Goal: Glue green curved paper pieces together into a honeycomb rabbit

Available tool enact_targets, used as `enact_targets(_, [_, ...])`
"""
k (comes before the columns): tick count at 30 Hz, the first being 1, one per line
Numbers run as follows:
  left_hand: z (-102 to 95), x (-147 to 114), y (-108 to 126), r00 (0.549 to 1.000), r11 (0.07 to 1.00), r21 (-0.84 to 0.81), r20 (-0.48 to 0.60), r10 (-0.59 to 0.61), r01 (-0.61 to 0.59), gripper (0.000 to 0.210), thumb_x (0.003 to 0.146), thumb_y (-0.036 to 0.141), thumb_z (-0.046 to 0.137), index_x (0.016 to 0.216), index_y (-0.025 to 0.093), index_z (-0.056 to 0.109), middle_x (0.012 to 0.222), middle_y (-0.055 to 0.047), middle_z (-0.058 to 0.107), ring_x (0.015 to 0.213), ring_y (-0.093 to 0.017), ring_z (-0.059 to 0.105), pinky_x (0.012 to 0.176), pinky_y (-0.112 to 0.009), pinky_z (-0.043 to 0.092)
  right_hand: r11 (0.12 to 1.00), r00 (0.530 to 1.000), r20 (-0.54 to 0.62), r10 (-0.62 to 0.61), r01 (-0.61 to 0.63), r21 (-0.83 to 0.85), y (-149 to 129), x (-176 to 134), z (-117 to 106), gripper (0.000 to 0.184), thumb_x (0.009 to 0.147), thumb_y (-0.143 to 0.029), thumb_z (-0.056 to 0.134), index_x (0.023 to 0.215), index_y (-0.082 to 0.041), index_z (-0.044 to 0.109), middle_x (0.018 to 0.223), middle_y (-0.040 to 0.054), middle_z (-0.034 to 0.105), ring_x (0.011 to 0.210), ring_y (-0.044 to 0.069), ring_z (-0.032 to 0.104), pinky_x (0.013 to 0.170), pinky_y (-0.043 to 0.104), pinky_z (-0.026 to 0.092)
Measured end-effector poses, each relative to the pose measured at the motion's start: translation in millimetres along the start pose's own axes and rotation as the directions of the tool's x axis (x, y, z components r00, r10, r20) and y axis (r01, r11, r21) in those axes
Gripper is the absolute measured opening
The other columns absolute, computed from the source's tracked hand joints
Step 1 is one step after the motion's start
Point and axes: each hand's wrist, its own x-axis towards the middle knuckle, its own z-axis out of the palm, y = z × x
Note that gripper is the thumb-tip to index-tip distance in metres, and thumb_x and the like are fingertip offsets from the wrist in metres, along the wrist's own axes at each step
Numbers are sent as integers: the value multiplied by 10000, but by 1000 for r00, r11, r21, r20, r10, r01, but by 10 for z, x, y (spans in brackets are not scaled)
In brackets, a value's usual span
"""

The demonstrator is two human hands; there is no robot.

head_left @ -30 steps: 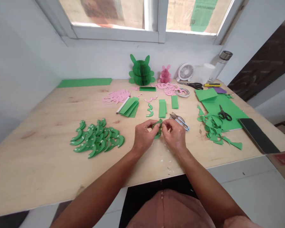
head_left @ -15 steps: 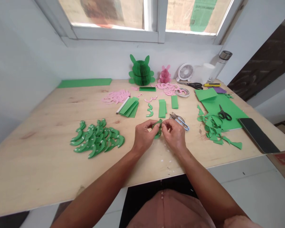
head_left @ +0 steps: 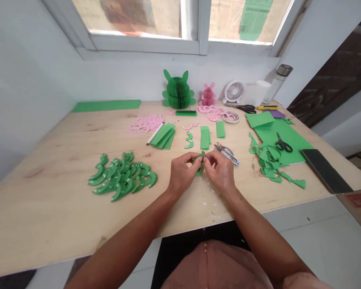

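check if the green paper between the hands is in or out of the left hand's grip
In: the left hand pinches the green paper, whose lower part shows beneath the fingers.

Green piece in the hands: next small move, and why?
I'd steady the curved green piece with the left hand, then ease the right hand slightly away, probably to peel something off. The left fingers pinch it, the right fingertips meet at its edge, and white scraps lie nearby. What the right pinches is too small to tell.
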Motion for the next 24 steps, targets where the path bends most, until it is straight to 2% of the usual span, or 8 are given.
enact_targets(8, [19, 10, -7, 994, 985, -131, 21, -111, 112, 143, 692, 266, 638, 730, 148, 710, 671, -3, 683, 582, -120, 587, 551, -211, 499, 1000, 1000, 21, 16, -16, -15, 37, 6, 6, 107, 767, -218, 515, 685, -194, 580, 663, -6, 613, 563, 123, 533, 565, 241, 400])
enact_targets(14, [29, 17, 47, 970, 942, -233, 42, -238, 241, 139, 654, 267, 670, 711, 146, 708, 664, 0, 667, 567, -116, 577, 474, -194, 489, 999, 999, 32, 19, -17, -44, 46, 13, 4, 120, 775, -221, 507, 674, -195, 566, 644, -6, 601, 562, 125, 524, 567, 245, 389])
enact_targets(18, [31, 25, 50, 949, 894, -321, 72, -307, 314, 162, 612, 277, 712, 695, 139, 699, 628, 11, 650, 545, -110, 565, 487, -209, 500, 999, 999, 29, 20, -20, -25, 47, 10, 6, 121, 783, -239, 520, 677, -198, 560, 650, -10, 600, 560, 121, 527, 558, 242, 384])
enact_targets(24, [22, 53, 19, 931, 829, -424, 139, -339, 365, 168, 589, 273, 744, 653, 129, 687, 654, -17, 678, 577, -116, 590, 535, -205, 486, 999, 999, 27, 31, -31, -25, 43, 5, 1, 122, 788, -233, 515, 676, -201, 550, 655, -11, 598, 568, 122, 527, 565, 241, 390])
